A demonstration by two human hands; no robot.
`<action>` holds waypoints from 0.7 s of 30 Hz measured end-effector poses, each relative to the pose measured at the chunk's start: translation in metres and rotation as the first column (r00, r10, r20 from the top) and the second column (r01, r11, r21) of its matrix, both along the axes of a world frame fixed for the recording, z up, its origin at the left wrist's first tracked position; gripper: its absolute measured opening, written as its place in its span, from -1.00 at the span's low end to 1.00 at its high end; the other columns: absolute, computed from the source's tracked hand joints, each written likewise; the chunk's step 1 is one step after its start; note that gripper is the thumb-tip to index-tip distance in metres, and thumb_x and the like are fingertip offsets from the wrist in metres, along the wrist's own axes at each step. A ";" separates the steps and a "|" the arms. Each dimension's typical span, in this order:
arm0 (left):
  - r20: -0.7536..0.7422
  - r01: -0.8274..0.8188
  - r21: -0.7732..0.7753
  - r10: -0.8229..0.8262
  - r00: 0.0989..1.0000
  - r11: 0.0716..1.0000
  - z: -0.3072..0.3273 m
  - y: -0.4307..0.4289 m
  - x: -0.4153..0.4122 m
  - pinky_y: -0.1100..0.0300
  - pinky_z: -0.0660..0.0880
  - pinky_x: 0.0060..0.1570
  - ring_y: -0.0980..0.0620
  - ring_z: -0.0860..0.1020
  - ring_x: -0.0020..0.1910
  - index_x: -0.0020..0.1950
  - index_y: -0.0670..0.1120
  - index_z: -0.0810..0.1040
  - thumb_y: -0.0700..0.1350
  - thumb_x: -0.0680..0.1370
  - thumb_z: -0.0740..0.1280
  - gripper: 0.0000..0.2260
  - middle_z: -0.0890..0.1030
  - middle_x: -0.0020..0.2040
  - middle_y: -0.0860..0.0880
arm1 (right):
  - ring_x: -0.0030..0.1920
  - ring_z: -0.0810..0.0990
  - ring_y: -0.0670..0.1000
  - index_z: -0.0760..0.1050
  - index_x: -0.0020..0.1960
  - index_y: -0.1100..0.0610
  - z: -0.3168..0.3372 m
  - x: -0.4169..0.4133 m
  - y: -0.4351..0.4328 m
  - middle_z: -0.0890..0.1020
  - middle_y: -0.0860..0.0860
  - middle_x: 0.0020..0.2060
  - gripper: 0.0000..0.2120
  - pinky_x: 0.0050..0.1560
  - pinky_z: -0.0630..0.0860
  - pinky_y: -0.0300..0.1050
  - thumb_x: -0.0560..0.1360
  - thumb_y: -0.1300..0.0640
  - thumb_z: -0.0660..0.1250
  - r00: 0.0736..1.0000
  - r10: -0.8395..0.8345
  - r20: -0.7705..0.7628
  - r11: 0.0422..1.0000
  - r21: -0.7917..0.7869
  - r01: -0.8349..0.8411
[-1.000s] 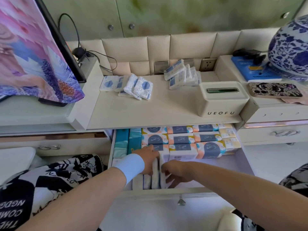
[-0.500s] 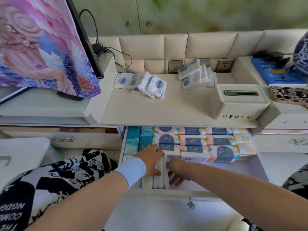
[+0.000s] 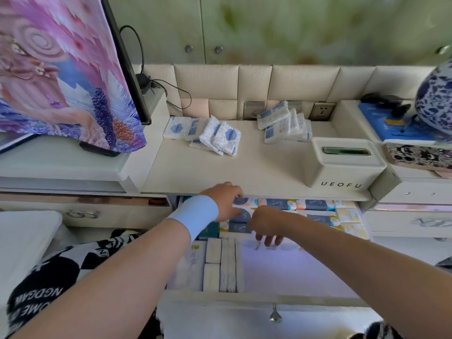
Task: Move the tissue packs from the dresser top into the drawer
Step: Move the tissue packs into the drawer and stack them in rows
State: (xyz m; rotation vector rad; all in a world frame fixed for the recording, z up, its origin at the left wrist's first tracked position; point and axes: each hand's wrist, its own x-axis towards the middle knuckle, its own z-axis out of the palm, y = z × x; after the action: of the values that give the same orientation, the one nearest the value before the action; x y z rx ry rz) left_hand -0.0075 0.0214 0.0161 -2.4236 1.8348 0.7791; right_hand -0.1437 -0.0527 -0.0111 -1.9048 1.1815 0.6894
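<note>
Over the drawer [image 3: 293, 267], the left hand [image 3: 223, 201] curls onto the printed packs [image 3: 315, 205] at the back, but whether it grips them is unclear. The right hand [image 3: 266, 223] hangs loose-fingered, holding nothing. Two heaps of tissue packs [image 3: 208, 134] lie on the dresser top [image 3: 232, 172].

Both bare forearms reach forward and converge near centre. Left hand [image 3: 223, 201]: palm down, knuckles up, fingers bent at the tips; whether it grips anything cannot be determined. Pale blue band [image 3: 195, 217] on the left wrist. Right hand [image 3: 265, 223]: just beside the left, lower, fingers hanging loosely downward, holding nothing.
</note>
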 end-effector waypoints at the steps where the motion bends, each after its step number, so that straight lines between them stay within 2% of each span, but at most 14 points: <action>1: -0.014 -0.023 -0.032 0.023 1.000 0.999 0.006 -0.007 0.005 0.01 0.42 0.24 -0.04 0.45 0.25 0.41 0.07 0.38 0.09 0.55 0.34 -0.55 0.40 0.33 0.01 | -0.26 0.69 0.10 0.49 0.16 0.25 0.009 0.002 -0.012 0.69 0.09 -0.11 -0.73 -0.16 0.63 -0.02 0.59 0.08 0.21 0.997 -0.018 0.075 0.999 -0.034 0.021; 3: -0.023 -0.064 -0.097 0.062 0.998 0.993 0.019 -0.021 0.018 0.02 0.42 0.25 -0.02 0.45 0.26 0.42 0.07 0.37 0.08 0.54 0.33 -0.55 0.42 0.34 0.02 | -0.29 0.69 0.10 0.56 0.10 0.25 0.029 0.009 -0.037 0.71 0.15 -0.09 -0.75 -0.18 0.64 0.00 0.56 0.13 0.21 0.981 -0.059 0.186 0.986 -0.142 0.086; 7: -0.010 -0.126 -0.204 0.127 0.992 0.971 0.037 -0.050 0.047 0.06 0.40 0.26 -0.02 0.43 0.31 0.45 0.04 0.34 0.06 0.58 0.30 -0.55 0.42 0.38 0.01 | -0.13 0.67 0.10 0.58 0.01 0.13 0.061 0.024 -0.089 0.68 0.12 -0.09 -0.79 -0.14 0.63 -0.05 0.56 0.10 0.19 0.960 -0.034 0.278 0.894 -0.421 0.154; 9: 0.032 -0.151 -0.228 0.163 0.986 0.962 0.040 -0.067 0.063 0.01 0.40 0.28 -0.04 0.38 0.35 0.46 0.05 0.32 0.07 0.58 0.27 -0.55 0.37 0.41 0.00 | -0.08 0.60 0.07 0.56 0.07 0.11 0.068 0.030 -0.113 0.64 0.09 0.00 -0.80 -0.10 0.54 -0.10 0.57 0.09 0.20 0.961 -0.006 0.278 0.840 -0.520 0.156; 12: 0.106 -0.196 -0.242 0.226 0.968 0.950 0.037 -0.097 0.087 -0.03 0.37 0.29 -0.07 0.28 0.42 0.47 0.09 0.30 0.07 0.58 0.25 -0.55 0.30 0.46 0.00 | 0.09 0.54 0.07 0.46 0.29 0.06 0.069 0.042 -0.149 0.55 0.05 0.19 -0.70 0.04 0.47 -0.13 0.59 0.04 0.22 0.977 0.048 0.209 0.788 -0.608 0.091; 14: 0.145 -0.199 -0.260 0.242 0.959 0.945 0.035 -0.119 0.104 -0.04 0.34 0.31 -0.10 0.23 0.44 0.46 0.10 0.30 0.07 0.57 0.26 -0.54 0.28 0.47 -0.02 | 0.19 0.51 0.09 0.39 0.39 0.02 0.064 0.054 -0.176 0.47 0.07 0.27 -0.61 0.13 0.49 -0.06 0.57 0.01 0.23 0.984 0.067 0.166 0.753 -0.656 0.059; 17: 0.172 -0.228 -0.288 0.284 0.943 0.930 0.030 -0.151 0.124 -0.05 0.26 0.37 -0.09 0.15 0.47 0.48 0.14 0.27 0.14 0.55 0.27 -0.50 0.24 0.48 0.00 | 0.29 0.40 0.14 0.33 0.43 -0.03 0.051 0.077 -0.217 0.36 0.11 0.33 -0.54 0.23 0.46 0.05 0.55 -0.05 0.22 0.986 0.057 0.154 0.655 -0.751 0.079; 19: 0.158 -0.288 -0.271 0.338 0.928 0.918 0.024 -0.171 0.136 -0.08 0.24 0.37 -0.09 0.11 0.48 0.48 0.19 0.24 0.18 0.51 0.29 -0.45 0.19 0.49 0.02 | 0.33 0.32 0.17 0.29 0.45 -0.09 0.047 0.090 -0.242 0.33 0.12 0.34 -0.48 0.25 0.42 0.11 0.52 -0.14 0.23 0.988 0.001 0.155 0.599 -0.791 0.123; 21: 0.154 -0.351 -0.213 0.386 0.910 0.912 0.014 -0.187 0.145 -0.12 0.25 0.36 -0.11 0.09 0.49 0.47 0.22 0.20 0.23 0.47 0.32 -0.40 0.14 0.52 0.02 | 0.35 0.29 0.19 0.23 0.48 -0.12 0.042 0.100 -0.266 0.31 0.12 0.34 -0.40 0.24 0.40 0.18 0.49 -0.27 0.20 0.986 -0.077 0.146 0.599 -0.784 0.162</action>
State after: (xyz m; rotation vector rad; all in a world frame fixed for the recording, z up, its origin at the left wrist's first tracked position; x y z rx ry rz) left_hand 0.1380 -0.1660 0.0304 -2.8938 1.4526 0.3729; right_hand -0.0435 -0.3187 0.0307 -2.4956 1.7180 -0.0786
